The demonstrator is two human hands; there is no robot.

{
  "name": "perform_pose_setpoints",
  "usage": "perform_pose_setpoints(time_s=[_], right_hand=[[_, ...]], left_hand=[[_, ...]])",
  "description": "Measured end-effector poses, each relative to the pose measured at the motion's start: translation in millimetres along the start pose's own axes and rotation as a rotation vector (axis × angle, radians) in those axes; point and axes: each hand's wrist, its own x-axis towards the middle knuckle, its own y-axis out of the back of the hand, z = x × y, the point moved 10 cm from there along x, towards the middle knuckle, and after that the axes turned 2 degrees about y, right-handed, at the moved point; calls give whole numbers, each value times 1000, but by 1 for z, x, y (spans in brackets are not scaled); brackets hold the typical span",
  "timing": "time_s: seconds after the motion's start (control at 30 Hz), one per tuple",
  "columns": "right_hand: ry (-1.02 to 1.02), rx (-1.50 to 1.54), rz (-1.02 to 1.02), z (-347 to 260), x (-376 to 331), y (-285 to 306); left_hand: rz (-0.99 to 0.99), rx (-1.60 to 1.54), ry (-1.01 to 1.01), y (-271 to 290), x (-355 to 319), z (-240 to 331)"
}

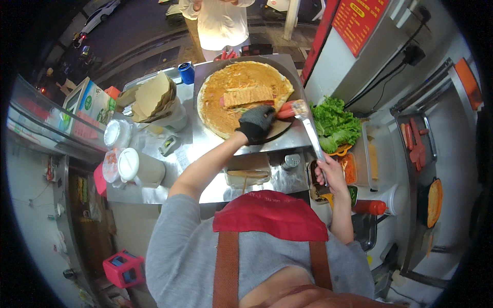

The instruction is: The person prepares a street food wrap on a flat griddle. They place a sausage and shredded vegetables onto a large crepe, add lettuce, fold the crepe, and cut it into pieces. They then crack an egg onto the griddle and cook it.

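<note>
A large round crepe lies on a dark round griddle, spread with brown sauce. Near its middle rests a rectangular crisp cracker over shredded filling. My left hand, in a black glove, is over the crepe's near edge with its fingers curled; what they hold is hidden. My right hand is closed round the handle of a long silver metal utensil. Its far end meets a reddish sausage at the crepe's right edge, beside the gloved fingers.
Leafy lettuce sits right of the griddle, near a clear plastic bin and a red-capped bottle. Left are paper bags and a white lidded tub. A shaker stands in front. A person stands across the counter.
</note>
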Motion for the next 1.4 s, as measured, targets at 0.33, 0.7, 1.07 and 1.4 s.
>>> perform_pose_setpoints(time_s=[0.33,0.7,1.07,1.4], right_hand=[[53,89,-168,-32,44,-61],[6,-77,-150,-17,74,-96],[382,-279,357,-48,12,-93],[612,86,330,-18,11,-135]], left_hand=[[-220,229,-133,8,-53,29],[-195,31,96,58,-111,-13],[38,-229,390,93,-227,-91],[225,80,818,80,-430,-256]])
